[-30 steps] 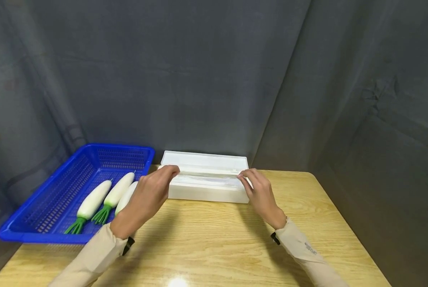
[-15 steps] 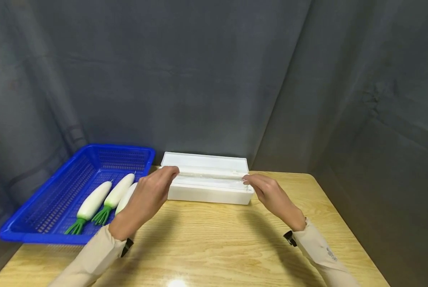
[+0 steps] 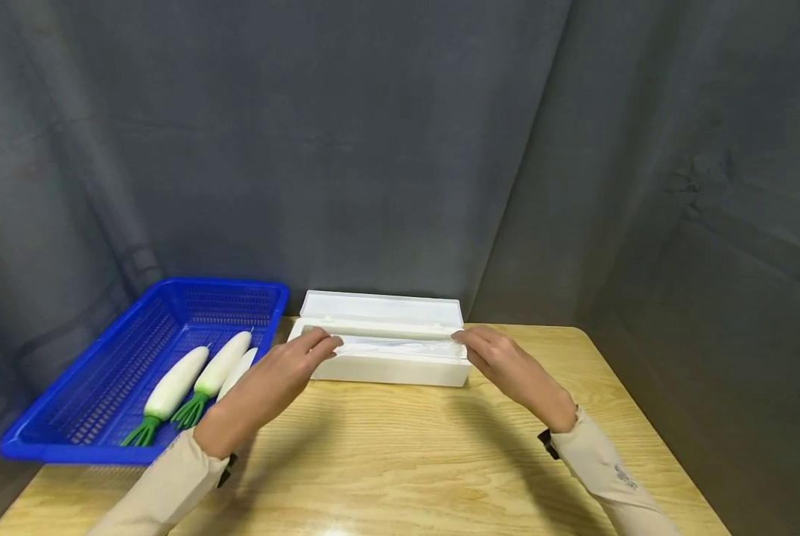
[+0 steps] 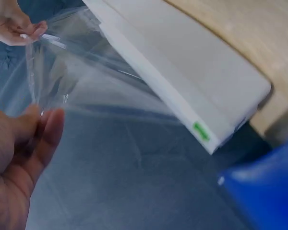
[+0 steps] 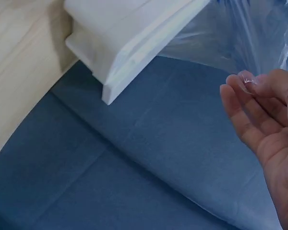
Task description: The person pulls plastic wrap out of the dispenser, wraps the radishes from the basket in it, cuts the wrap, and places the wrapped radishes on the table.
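Clear plastic wrap (image 4: pixel 96 86) comes out of a long white dispenser box (image 3: pixel 389 370) whose lid (image 3: pixel 381 308) stands up at the back. One corner of the film is pinched between thumb and fingers of my left hand (image 3: pixel 293 366), over the box's left part. My right hand (image 3: pixel 507 368) pinches the other corner by the right end, seen close up in the right wrist view, where the film (image 5: pixel 240 38) bunches at the fingertips. Between both hands the sheet is stretched in loose folds, above the box's opening.
On the left of the wooden table (image 3: pixel 386 454), a blue plastic basket (image 3: pixel 81 383) holds white radishes (image 3: pixel 177 383) with green stems, one partly behind my left arm. Grey cloth (image 3: pixel 346 149) hangs behind the table and along its right side.
My right hand has shifted right and drawn the film's edge with it. My left hand has barely moved, dipping slightly. The head view has tilted a little.
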The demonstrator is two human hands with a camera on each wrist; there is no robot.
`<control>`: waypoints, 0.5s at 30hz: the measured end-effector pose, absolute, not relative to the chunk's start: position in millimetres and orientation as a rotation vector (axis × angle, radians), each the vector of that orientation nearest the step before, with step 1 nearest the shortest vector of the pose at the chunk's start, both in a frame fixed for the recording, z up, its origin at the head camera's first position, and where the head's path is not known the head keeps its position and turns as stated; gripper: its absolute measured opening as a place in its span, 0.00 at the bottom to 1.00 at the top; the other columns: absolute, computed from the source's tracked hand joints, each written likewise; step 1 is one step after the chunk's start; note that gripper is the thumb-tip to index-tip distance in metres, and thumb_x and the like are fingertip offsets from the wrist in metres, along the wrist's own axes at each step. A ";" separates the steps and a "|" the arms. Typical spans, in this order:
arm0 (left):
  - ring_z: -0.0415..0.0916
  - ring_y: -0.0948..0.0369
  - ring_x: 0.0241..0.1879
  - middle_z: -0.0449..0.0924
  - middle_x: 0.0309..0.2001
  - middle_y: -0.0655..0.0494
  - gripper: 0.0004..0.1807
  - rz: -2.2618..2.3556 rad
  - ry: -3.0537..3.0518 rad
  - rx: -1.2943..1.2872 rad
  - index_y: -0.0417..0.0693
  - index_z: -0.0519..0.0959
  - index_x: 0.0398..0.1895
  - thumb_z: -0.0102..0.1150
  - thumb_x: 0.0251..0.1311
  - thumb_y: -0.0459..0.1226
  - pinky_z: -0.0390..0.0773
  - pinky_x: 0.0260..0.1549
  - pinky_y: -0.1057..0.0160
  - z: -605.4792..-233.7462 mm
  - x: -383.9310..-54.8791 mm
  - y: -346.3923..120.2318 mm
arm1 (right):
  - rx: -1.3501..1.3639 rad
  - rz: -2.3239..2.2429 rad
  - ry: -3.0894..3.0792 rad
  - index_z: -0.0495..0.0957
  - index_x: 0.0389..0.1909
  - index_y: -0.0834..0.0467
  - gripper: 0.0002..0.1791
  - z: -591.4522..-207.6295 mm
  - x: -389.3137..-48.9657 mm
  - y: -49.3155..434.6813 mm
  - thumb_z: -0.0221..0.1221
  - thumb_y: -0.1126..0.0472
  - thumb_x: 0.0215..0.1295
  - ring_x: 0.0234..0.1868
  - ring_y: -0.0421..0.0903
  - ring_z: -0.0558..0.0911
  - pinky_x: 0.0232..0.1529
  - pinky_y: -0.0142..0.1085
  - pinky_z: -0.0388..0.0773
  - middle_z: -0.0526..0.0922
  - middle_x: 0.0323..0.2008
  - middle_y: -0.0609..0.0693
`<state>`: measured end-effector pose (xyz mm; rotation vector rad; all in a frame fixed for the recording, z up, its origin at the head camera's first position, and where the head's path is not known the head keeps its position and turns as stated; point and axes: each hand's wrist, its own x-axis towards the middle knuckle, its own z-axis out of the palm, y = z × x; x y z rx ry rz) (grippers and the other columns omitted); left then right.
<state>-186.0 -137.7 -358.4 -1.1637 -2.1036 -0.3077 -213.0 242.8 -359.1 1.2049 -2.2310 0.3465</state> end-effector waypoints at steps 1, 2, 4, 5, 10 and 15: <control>0.78 0.61 0.36 0.77 0.41 0.51 0.16 -0.288 -2.117 -1.182 0.37 0.78 0.50 0.63 0.61 0.17 0.80 0.28 0.66 -358.0 -184.3 -138.1 | 1.203 0.339 -2.221 0.82 0.50 0.68 0.21 -360.7 -213.5 242.5 0.69 0.83 0.54 0.46 0.52 0.88 0.43 0.39 0.87 0.87 0.46 0.58; 0.77 0.62 0.36 0.76 0.41 0.52 0.20 -0.265 -2.130 -1.195 0.38 0.79 0.49 0.65 0.56 0.16 0.79 0.28 0.67 -357.6 -182.5 -138.2 | 1.199 0.339 -2.207 0.82 0.49 0.68 0.21 -362.5 -214.3 242.1 0.69 0.83 0.53 0.45 0.51 0.88 0.42 0.39 0.87 0.87 0.45 0.58; 0.76 0.63 0.35 0.75 0.40 0.53 0.22 -0.218 -2.154 -1.210 0.39 0.79 0.47 0.68 0.51 0.14 0.77 0.27 0.68 -357.1 -179.5 -137.6 | 1.184 0.360 -2.179 0.82 0.47 0.67 0.22 -366.2 -216.1 240.6 0.69 0.85 0.50 0.43 0.50 0.87 0.40 0.39 0.86 0.86 0.43 0.57; 0.75 0.63 0.34 0.74 0.39 0.54 0.21 -0.196 -2.165 -1.207 0.39 0.79 0.46 0.69 0.52 0.16 0.77 0.27 0.68 -356.8 -177.9 -137.2 | 1.177 0.376 -2.165 0.81 0.46 0.67 0.23 -367.9 -217.2 239.4 0.69 0.85 0.49 0.42 0.50 0.87 0.39 0.38 0.86 0.86 0.42 0.56; 0.74 0.64 0.29 0.74 0.33 0.54 0.15 -0.155 -2.230 -1.147 0.39 0.80 0.37 0.70 0.52 0.17 0.75 0.24 0.68 -355.9 -172.1 -133.3 | 1.111 0.473 -2.110 0.81 0.42 0.64 0.19 -374.9 -220.0 232.2 0.64 0.85 0.53 0.38 0.47 0.84 0.35 0.36 0.82 0.86 0.40 0.53; 0.74 0.60 0.26 0.74 0.29 0.53 0.13 -0.200 -2.250 -1.018 0.41 0.80 0.29 0.71 0.52 0.18 0.75 0.22 0.65 -352.6 -172.5 -130.5 | 1.042 0.565 -2.085 0.82 0.41 0.64 0.12 -377.5 -216.4 226.1 0.60 0.80 0.61 0.38 0.47 0.84 0.37 0.37 0.81 0.86 0.38 0.53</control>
